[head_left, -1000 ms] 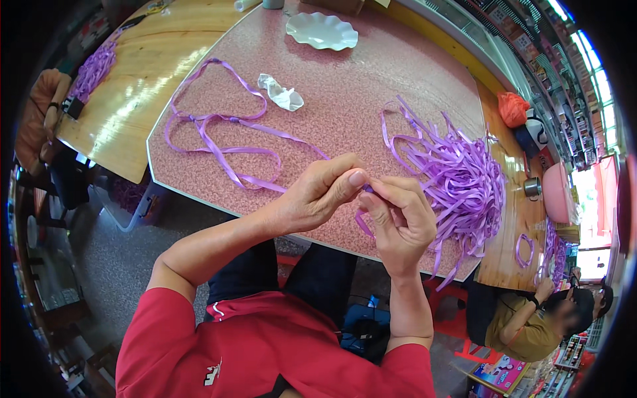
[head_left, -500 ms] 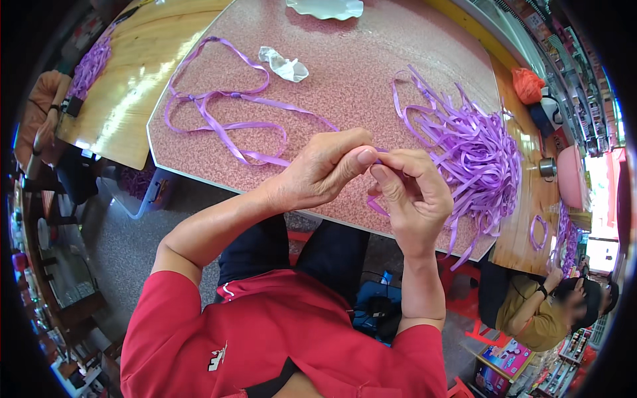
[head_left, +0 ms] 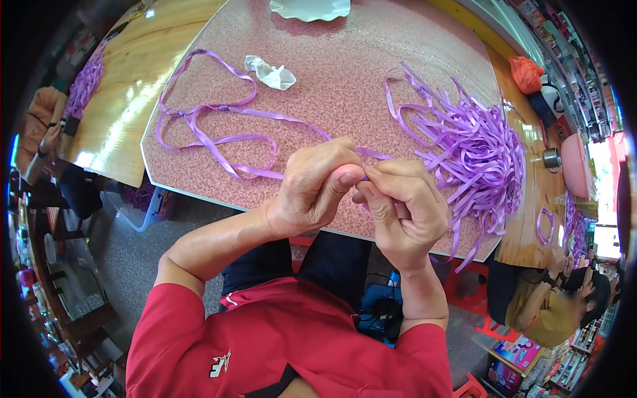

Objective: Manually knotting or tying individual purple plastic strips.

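Both of my hands meet over the near edge of the pink speckled table, pinching a purple ribbon [head_left: 262, 114] between thumbs and fingertips. My left hand [head_left: 320, 188] is closed on it, and the ribbon runs from there leftward in loose loops with small knots. Closed as well, my right hand [head_left: 408, 212] pinches the ribbon close beside the left fingertips. A short length of ribbon shows above the right fingers. The exact spot being pinched is mostly hidden by my fingers. Right of my hands lies a thick bundle of purple ribbons [head_left: 488, 156].
The pink table [head_left: 318, 73] bears a crumpled white tissue [head_left: 271, 73] and a white scalloped dish [head_left: 310, 8]. Wooden tables adjoin both sides. People sit at left [head_left: 43, 132] and right [head_left: 547, 308]. A clear bin [head_left: 136, 209] stands below, at left.
My hands have shifted slightly left and down, still pinching the ribbon together. More ribbon now shows above my right fingers. The view has moved a little.
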Action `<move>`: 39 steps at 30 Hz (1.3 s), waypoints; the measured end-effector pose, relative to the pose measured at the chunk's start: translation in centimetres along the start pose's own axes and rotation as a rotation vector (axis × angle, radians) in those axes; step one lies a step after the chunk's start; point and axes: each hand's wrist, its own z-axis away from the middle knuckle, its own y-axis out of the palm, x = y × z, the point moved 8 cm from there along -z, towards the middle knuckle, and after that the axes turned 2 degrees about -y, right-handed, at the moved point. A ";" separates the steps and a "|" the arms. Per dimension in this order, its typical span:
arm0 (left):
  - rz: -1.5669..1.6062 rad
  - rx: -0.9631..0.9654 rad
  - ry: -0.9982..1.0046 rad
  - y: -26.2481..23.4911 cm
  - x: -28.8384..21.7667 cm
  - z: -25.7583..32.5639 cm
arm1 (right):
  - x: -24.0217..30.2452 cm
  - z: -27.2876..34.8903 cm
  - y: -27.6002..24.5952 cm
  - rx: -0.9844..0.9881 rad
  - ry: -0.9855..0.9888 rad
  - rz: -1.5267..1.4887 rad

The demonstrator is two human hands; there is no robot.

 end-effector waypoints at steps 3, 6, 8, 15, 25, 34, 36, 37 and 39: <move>-0.023 0.010 -0.094 0.3 0.3 -0.2 | 0.7 -0.4 -0.3 -0.016 -0.203 0.166; -0.050 0.068 -0.195 0.7 1.6 -0.6 | 0.6 -1.0 -0.3 0.056 -0.242 0.284; -0.006 0.101 -0.260 1.2 2.5 -0.4 | -0.7 -0.8 -0.7 0.051 -0.134 0.198; 0.161 0.011 -0.280 1.4 2.7 -0.3 | -2.8 0.2 -0.7 -0.045 0.295 -0.310; 0.123 0.186 -0.141 1.5 1.6 0.4 | -1.8 1.1 -1.4 -0.013 0.203 -0.161; -0.009 0.192 0.043 1.2 0.1 0.2 | -1.7 1.6 -1.3 -0.079 0.243 -0.161; -0.011 0.195 0.037 1.3 0.3 0.4 | -1.7 1.7 -1.2 -0.101 0.264 -0.199; 0.030 0.167 0.058 1.3 0.2 0.5 | -1.7 1.9 -1.1 -0.123 0.285 -0.236; 0.069 0.140 0.076 1.6 0.2 0.8 | -1.6 2.1 -0.9 -0.133 0.267 -0.205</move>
